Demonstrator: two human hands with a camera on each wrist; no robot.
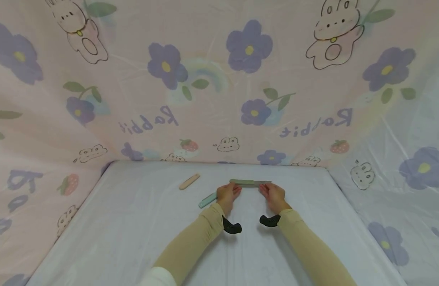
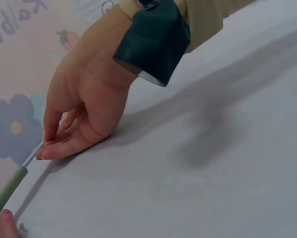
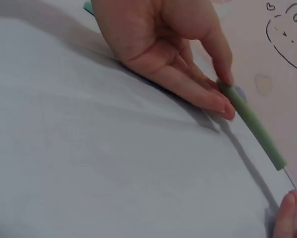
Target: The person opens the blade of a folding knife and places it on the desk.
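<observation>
Lying crosswise in front of the person, the green-handled tool (image 1: 249, 182) has its long axis running left to right on the white sheet (image 1: 133, 222), near the far edge, where the flowered cloth (image 1: 205, 119) rises behind it. Its green handle points to the person's left and its thin metal part to their right.

The left hand (image 1: 228, 194) is at the handle end. In the right wrist view its thumb and forefinger are curled in and pinch the very tip of the handle, with the other fingers (image 3: 198, 91) stretched out beneath and resting on the sheet. The right hand (image 1: 274, 195) is at the other end. The left wrist view shows its thumb and fingers closed in a pinch on the metal part, just past where the handle stops. Each hand therefore holds one end, and the tool lies just beyond the fingertips, farther from the body than both palms. Neither hand is nearer to it than the other, and the middle of the tool is bare between them.

Whether the metal part is a blade or a file I cannot tell, as it is too thin and pale in every view. The tool seems to lie on the sheet or only barely off it.

Just to the left of the left hand lies a teal strip (image 1: 207, 200), partly hidden behind the wrist. Farther left and well apart lies a pale wooden stick (image 1: 189, 181)
</observation>
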